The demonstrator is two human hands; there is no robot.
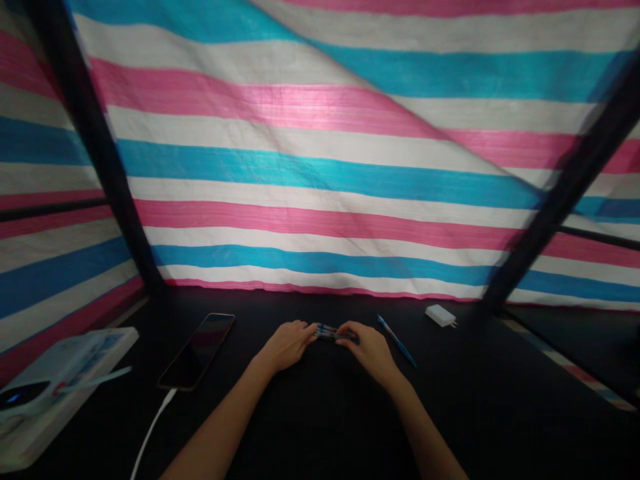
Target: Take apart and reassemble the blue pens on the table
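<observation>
Several pens point(327, 331) lie side by side on the black table, gripped between my two hands. At their left end, my left hand point(289, 343) is closed with thumb and fingertips on them. My right hand point(367, 347) curls its fingers over the right end, hiding part of the pens. The pens look dark and blue with clear parts; their exact number is hard to make out. Just right of my right hand lies a single blue and white pen point(397, 341), apart from the others and untouched.
A phone point(197, 352) with a white cable point(154, 425) lies to the left. Farther left is a thick book point(85, 393) with a pale strapped device point(30, 393) on it. A white charger plug point(441, 315) sits back right. Black poles and a striped sheet point(320, 220) bound the table point(320, 427).
</observation>
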